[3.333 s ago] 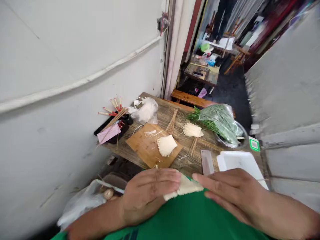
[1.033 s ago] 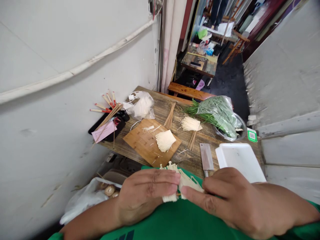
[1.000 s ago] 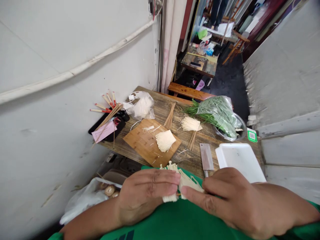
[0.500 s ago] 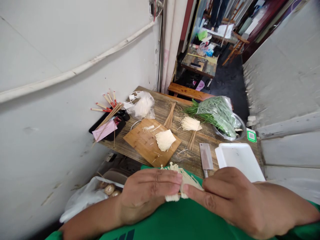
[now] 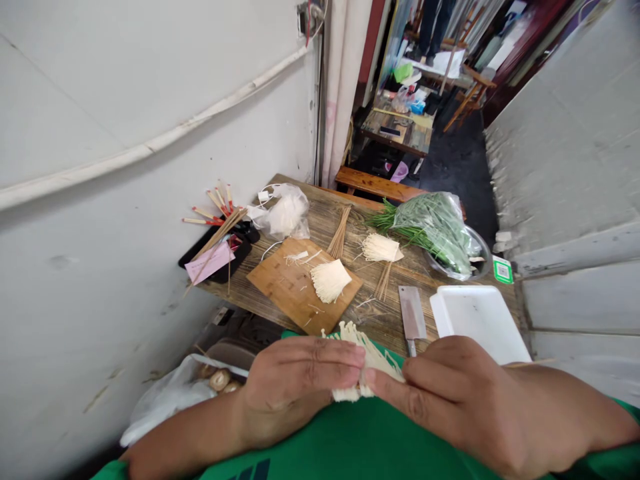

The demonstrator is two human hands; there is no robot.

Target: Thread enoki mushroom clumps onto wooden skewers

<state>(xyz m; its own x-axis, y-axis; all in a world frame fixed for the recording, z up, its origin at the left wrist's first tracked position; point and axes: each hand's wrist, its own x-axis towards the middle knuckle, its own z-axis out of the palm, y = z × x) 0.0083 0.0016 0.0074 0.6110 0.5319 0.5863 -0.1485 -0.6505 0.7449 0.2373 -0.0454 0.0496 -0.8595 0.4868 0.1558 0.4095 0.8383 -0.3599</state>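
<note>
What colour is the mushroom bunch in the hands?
Pale cream-white, seen in the head view: the mushroom bunch.

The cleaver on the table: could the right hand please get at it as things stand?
Probably yes, once freed. The cleaver lies bare on the table just beyond the right hand, nothing between; but that hand and the left hand both hold the enoki bundle.
</note>
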